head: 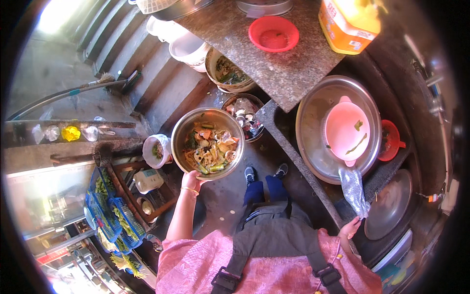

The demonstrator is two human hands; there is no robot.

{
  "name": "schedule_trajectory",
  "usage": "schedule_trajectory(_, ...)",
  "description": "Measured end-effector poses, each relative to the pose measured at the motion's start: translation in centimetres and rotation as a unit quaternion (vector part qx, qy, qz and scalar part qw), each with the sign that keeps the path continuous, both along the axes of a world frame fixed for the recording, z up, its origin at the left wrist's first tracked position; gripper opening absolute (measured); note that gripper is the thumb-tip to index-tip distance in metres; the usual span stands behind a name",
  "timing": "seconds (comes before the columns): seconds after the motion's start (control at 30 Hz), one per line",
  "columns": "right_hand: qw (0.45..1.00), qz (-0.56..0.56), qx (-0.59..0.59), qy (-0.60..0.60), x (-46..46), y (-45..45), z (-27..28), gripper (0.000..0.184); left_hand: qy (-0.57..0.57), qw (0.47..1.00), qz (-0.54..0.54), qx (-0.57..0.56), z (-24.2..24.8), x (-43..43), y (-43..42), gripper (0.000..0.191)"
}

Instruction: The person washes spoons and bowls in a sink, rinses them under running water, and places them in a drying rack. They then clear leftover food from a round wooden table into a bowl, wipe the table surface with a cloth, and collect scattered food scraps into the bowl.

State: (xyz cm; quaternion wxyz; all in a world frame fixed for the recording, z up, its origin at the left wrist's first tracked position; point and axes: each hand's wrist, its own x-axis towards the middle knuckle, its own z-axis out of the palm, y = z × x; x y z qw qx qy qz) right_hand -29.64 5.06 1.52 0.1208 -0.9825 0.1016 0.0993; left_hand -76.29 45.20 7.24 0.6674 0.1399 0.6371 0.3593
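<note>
My left hand (191, 182) grips the near rim of a stainless steel bowl (177, 126). Mixed food (213, 147) lies inside it, with lotus root slices, greens and orange pieces. Over at the sink edge, my right hand (349, 228) holds the lower end of a silvery grey cloth (354, 193). The cloth's other end meets the rim of a large metal basin (312, 161) in the stone sink (315, 194). A pink plastic basin (345, 125) with bits of leaf in it sits in the metal basin.
Beyond the bowl stand a bin of refuse (244, 110), a bucket of scraps (229, 71) and concrete steps (165, 92). The stone counter (286, 77) bears a red plastic bowl (273, 33) and a yellow jug (347, 29). Blue vegetable baskets (126, 220) are at left; a red strainer (391, 139) is at right.
</note>
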Motion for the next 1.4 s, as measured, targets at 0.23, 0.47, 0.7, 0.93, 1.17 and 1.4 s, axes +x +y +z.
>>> schedule_trajectory(0.23, 0.999, 0.025, 0.007, -0.036, 0.0, -0.6, -1.1, 0.068, -0.006, 1.000, 0.012, -0.013, -13.1, -4.0, 3.0, 0.056)
schedule_trajectory(0.47, 0.986, 0.115, -0.034, -0.112, 1.8, -4.0, -3.8, 0.064, -0.086, 0.995, 0.033, -0.043, -18.3, -5.7, 2.4, 0.043)
schedule_trajectory(0.7, 0.983, 0.123, -0.056, -0.123, 1.1, -2.8, -2.9, 0.061, -0.040, 0.997, -0.047, -0.036, -17.9, -6.2, 3.6, 0.040)
schedule_trajectory(0.93, 0.991, 0.002, 0.035, -0.126, 0.6, -1.3, -2.1, 0.059, 0.015, 0.997, -0.062, -0.047, -16.6, -3.7, 6.7, 0.053)
schedule_trajectory(1.17, 0.977, 0.140, -0.060, -0.151, 2.5, -6.1, -4.6, 0.056, 0.342, 0.908, -0.160, -0.182, -21.3, 6.2, 15.0, 0.043)
schedule_trajectory(1.4, 0.977, 0.107, 0.012, -0.184, 0.8, -4.2, -3.4, 0.051, 0.647, 0.680, -0.337, -0.074, -24.9, 10.9, 18.5, 0.062)
